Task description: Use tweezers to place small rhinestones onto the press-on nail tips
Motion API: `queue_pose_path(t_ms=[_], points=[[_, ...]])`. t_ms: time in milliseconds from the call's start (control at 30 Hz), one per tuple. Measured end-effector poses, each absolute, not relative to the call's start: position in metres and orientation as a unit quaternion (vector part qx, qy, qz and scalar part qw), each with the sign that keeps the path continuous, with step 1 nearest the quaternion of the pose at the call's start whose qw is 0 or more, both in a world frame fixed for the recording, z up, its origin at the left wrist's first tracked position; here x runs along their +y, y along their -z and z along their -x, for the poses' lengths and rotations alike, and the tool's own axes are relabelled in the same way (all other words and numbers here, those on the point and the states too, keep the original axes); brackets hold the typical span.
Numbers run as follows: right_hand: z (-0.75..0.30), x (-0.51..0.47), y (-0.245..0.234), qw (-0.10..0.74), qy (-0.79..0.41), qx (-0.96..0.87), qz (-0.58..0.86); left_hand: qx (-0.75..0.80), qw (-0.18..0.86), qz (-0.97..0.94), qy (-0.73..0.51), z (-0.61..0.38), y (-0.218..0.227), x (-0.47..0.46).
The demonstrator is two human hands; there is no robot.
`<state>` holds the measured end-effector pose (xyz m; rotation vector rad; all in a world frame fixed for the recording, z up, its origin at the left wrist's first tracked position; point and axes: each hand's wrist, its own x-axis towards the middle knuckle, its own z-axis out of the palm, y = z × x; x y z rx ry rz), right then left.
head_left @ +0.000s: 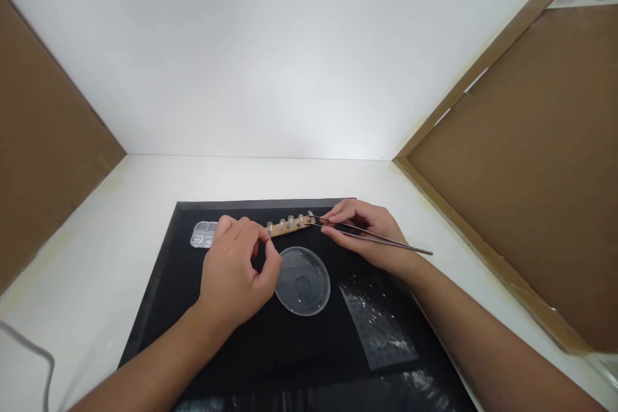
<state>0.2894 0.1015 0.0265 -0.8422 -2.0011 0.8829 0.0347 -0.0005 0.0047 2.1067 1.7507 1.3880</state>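
Observation:
A narrow tan cardboard strip (293, 226) bears several small, clear, rounded pieces that look like nail tips, standing in a row. At its left end my left hand (239, 264) is closed in a pinch, with the fingertips partly hiding that end. My right hand (369, 232) grips a pair of long metal tweezers (381, 239). The tweezers' tips are apart and reach the strip's right end, beside the last clear piece; whether anything lies between them is too small to tell. Just below the strip is a round clear shallow dish (303, 283) with a few tiny specks in it.
A clear compartment box (203, 235) with small shiny bits sits behind my left hand. At the right, a clear sheet (379, 328) carries scattered tiny shiny pieces. All lie on a black mat (232, 354). Cardboard panels (526, 174) flank the white table; a grey cable (41, 351) runs at lower left.

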Motion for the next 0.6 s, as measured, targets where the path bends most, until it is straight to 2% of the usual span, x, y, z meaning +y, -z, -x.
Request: queue_pose_path(t_ms=[600], points=[[-0.2905,0.1068,-0.0192,0.380,-0.390,-0.765,0.343,0.566,0.032,-0.685,-0.458,-0.0344,-0.0044,-0.0001]])
